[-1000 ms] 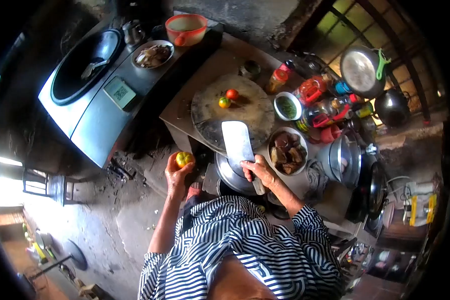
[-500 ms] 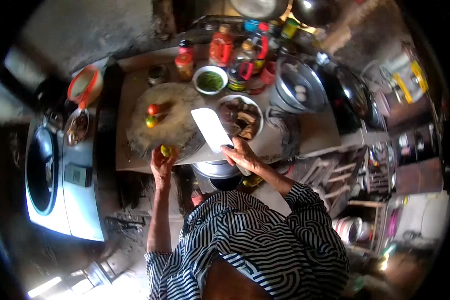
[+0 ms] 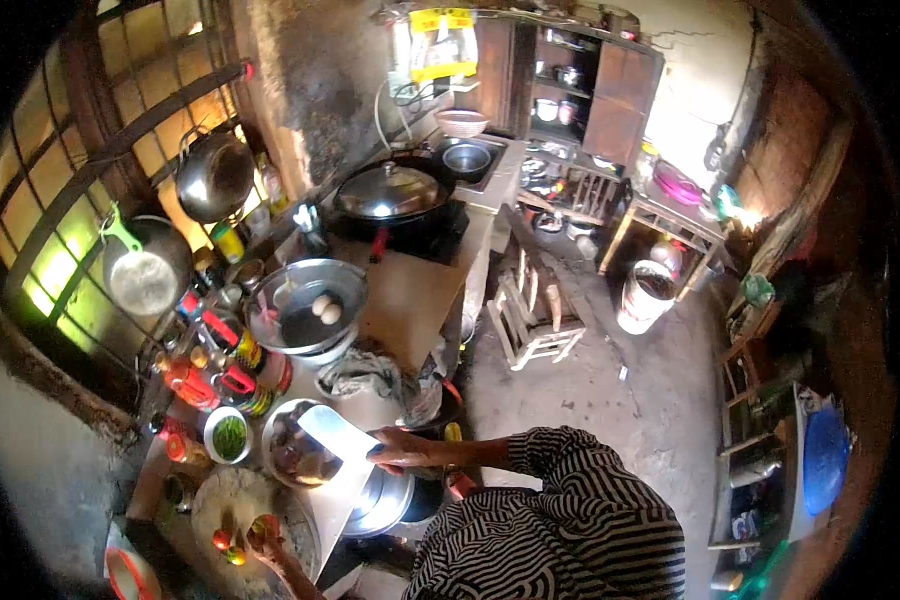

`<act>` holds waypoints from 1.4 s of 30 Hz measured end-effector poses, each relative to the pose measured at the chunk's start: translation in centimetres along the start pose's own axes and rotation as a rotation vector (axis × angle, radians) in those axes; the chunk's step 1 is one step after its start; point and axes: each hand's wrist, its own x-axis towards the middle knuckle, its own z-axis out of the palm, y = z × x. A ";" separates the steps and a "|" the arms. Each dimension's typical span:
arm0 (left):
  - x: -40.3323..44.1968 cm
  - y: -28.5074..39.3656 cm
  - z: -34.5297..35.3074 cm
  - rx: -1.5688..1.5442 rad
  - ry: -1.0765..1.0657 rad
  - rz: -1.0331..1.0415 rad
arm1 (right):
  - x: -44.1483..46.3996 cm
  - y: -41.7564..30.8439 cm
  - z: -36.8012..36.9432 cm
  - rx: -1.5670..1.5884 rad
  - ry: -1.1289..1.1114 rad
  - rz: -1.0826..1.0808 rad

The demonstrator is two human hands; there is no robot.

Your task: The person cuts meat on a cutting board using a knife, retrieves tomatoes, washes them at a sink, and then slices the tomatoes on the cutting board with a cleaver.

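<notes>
My right hand [image 3: 398, 450] is closed on the handle of a cleaver [image 3: 338, 433], whose broad blade lies over the edge of a bowl of dark meat pieces [image 3: 295, 455]. Over the round chopping board [image 3: 210, 495], my left hand [image 3: 265, 540] holds a yellow-orange tomato [image 3: 264, 524] in its fingers. Just beside it on the board are a red tomato [image 3: 221, 539] and a yellow-green one [image 3: 235, 556].
A bowl of chopped greens [image 3: 230, 436] and sauce bottles [image 3: 187, 380] stand by the window. Beyond are a basin with eggs [image 3: 307, 305], a grey cloth [image 3: 358, 376] and a lidded wok [image 3: 390, 190]. A wooden chair [image 3: 538, 315] stands on the floor.
The view has swung right, towards the wok, cupboard and chair. My left hand has moved with its tomato from beside the counter to over the board. The cleaver stays in my right hand.
</notes>
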 end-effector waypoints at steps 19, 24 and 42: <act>-7.3 10.9 4.9 -0.432 -0.450 -0.103 | 0.0 0.3 0.5 -0.172 0.164 -0.260; -11.4 16.4 9.8 -0.732 -0.597 -0.060 | -2.6 -9.1 -0.4 -0.328 0.423 -0.578; -13.3 17.7 5.5 -0.975 -0.507 0.058 | -0.9 -13.6 7.0 -0.828 0.127 -0.994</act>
